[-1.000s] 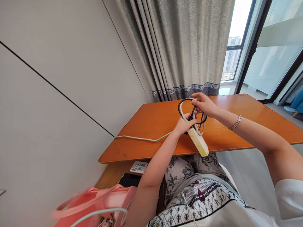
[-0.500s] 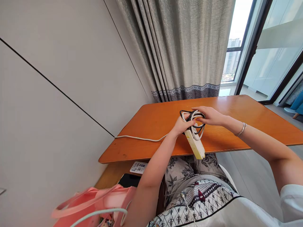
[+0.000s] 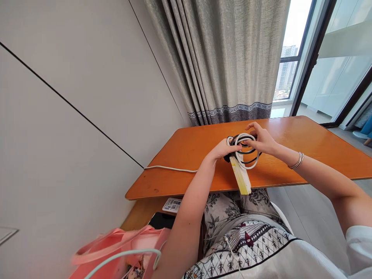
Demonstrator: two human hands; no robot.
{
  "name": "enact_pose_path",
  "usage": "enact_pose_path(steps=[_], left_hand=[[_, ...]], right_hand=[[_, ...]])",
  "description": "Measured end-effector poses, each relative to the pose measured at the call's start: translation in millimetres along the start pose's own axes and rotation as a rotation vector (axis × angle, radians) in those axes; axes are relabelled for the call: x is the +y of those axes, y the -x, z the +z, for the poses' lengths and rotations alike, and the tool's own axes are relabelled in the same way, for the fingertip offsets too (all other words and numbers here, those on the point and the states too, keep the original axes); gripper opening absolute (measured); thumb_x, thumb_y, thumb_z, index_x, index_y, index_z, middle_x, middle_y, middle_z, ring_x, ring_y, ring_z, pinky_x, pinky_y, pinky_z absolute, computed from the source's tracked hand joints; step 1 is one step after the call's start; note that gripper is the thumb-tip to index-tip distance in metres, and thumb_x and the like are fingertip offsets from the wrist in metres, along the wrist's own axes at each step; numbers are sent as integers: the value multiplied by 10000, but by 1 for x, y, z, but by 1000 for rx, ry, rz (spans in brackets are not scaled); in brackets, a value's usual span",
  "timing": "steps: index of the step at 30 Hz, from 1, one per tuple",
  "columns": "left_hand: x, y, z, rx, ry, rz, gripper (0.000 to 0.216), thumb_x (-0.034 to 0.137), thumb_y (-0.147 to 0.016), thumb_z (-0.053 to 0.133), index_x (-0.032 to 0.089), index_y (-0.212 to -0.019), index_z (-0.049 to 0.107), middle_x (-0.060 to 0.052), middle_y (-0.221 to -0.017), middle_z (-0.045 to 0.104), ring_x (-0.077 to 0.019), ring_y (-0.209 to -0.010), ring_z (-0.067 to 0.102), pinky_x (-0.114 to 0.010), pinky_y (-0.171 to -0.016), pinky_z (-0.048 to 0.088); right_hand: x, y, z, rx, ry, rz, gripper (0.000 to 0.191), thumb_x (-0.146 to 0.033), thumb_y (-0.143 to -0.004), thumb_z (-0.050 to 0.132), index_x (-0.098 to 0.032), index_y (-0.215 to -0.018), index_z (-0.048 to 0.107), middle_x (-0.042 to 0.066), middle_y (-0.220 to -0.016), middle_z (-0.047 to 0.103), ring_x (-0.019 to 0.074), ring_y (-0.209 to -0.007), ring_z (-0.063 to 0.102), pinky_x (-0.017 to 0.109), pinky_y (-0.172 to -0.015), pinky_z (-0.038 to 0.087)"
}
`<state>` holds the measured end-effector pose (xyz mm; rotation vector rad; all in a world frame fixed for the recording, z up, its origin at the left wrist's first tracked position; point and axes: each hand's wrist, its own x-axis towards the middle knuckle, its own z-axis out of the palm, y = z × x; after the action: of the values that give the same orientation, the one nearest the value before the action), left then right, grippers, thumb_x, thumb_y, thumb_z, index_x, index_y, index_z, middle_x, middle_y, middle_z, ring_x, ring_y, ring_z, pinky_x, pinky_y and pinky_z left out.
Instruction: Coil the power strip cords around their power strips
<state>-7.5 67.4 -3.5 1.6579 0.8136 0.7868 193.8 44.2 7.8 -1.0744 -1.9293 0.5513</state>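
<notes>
My left hand (image 3: pixel 221 149) is closed on a yellowed white power strip (image 3: pixel 241 179) and the bunched cords at its upper end. The strip tilts down toward me over the table's near edge. A white cable (image 3: pixel 247 168) and a black cable (image 3: pixel 249 162) lie in loose loops together on top of it. On the far side of the loops, my right hand (image 3: pixel 264 141) pinches the coil between thumb and fingers, with the index finger raised. A dark piece (image 3: pixel 227 157) shows under my left hand; its kind is unclear.
The orange wooden table (image 3: pixel 168 149) carries a white cord (image 3: pixel 174 169) running from the wall toward my left hand. Lower left are a pink bag (image 3: pixel 101 255), a black phone-like slab (image 3: pixel 161 221) and a white labelled box (image 3: pixel 172 205). A grey curtain (image 3: pixel 232 58) hangs behind.
The cable loops have opened wider and shifted right. My right hand has rolled over, lifting its index finger, and the power strip stands a little steeper.
</notes>
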Motion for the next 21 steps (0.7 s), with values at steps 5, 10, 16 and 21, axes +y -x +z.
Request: enact_pose_path(steps=[5, 10, 16, 21], left_hand=[[8, -1, -4, -29, -64, -41, 314, 363, -564, 810, 139, -725, 658, -16, -674, 648, -145, -620, 581, -279, -617, 462], [11, -2, -1, -17, -199, -18, 286, 382, -614, 767, 158, -702, 612, 18, -638, 602, -133, -600, 542, -268, -593, 421], [5, -2, 10, 254, -300, -1, 621, 328, -614, 817, 166, -1141, 531, -13, -821, 683, -183, -746, 629, -301, -709, 482], [2, 3, 16, 308, -429, 61, 667, 385, -693, 812, 203, -1224, 454, -77, -1023, 679, -247, -938, 671, -393, -885, 501]], right_hand=[[-4, 4, 4, 107, -58, 25, 404, -319, -702, 662, -244, -1021, 425, -93, -590, 583, 117, -500, 458, 238, -529, 317], [-7, 1, 2, 152, -67, 118, 412, -204, -624, 641, -242, -998, 473, -118, -523, 517, 109, -469, 422, 237, -510, 320], [-10, -12, -4, 82, -380, 400, 449, -170, -522, 727, -208, -934, 553, -80, -531, 572, 110, -461, 484, 221, -458, 349], [-8, -13, -5, 81, -495, 454, 432, -160, -520, 741, -198, -915, 571, -47, -574, 627, 111, -480, 522, 214, -452, 375]])
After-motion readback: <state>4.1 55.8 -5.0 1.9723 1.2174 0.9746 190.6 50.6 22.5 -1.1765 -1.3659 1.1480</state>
